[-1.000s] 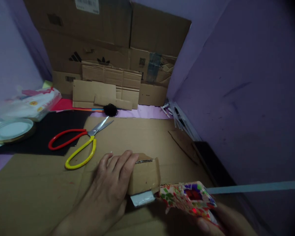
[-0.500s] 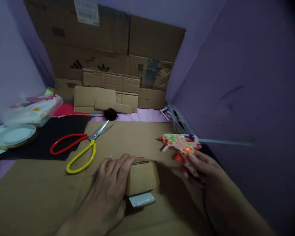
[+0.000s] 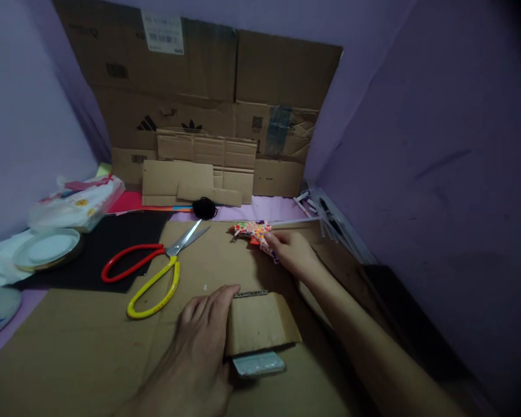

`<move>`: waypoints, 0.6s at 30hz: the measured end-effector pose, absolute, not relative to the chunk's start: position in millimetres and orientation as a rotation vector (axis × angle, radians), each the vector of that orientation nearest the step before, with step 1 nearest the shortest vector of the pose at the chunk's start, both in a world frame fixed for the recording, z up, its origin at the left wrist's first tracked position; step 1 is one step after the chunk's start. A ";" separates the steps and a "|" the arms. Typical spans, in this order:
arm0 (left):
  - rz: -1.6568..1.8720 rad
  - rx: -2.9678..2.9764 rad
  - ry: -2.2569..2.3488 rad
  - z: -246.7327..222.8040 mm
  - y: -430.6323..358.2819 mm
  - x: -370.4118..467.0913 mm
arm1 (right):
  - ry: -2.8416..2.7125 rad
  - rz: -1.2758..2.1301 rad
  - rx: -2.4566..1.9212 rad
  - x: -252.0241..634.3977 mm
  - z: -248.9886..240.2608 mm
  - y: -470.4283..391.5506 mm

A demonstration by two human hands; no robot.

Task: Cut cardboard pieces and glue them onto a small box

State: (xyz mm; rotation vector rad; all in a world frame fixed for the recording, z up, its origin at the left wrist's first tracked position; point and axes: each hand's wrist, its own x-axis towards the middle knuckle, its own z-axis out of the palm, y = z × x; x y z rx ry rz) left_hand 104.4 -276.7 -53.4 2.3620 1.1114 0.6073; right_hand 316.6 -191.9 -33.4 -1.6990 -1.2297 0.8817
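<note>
My left hand [image 3: 206, 341] is closed around the left side of a small folded cardboard piece [image 3: 260, 324]; its thumb is hidden behind the cardboard. A pale, shiny flat piece [image 3: 259, 364] sticks out from under the near edge of that cardboard. Farther off, my right hand [image 3: 290, 252] grips the handle of a glue gun [image 3: 254, 230] with a colourful pattern. The nozzle points left, and a clear glue stick [image 3: 293, 221] juts from its back end. Scissors [image 3: 170, 250] with one red and one yellow handle lie spread open left of the glue gun.
A cardboard sheet [image 3: 87, 341] covers the work surface. Behind stand a large cardboard panel [image 3: 286, 69] and smaller cardboard pieces [image 3: 178, 176]. Black yarn [image 3: 204, 208] lies at the back, glue sticks [image 3: 330, 217] at the right wall, a round lid [image 3: 47, 248] and plastic bag [image 3: 82, 202] left.
My right hand has carried the glue gun forward and left, lower toward the cardboard sheet. My left hand keeps its grip on the folded cardboard. The view has shifted slightly.
</note>
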 end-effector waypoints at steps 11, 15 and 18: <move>0.661 2.147 1.173 -66.4 -275.5 106.8 | -1.719 1.213 -1.305 308.5 -53.2 -302.0; 0.757 2.108 1.151 -76.3 -278.5 112.0 | -1.806 1.048 -1.236 300.9 -65.1 -299.1; 0.753 2.161 1.160 -91.8 -280.1 115.7 | -1.836 0.931 -1.229 300.8 -65.9 -299.1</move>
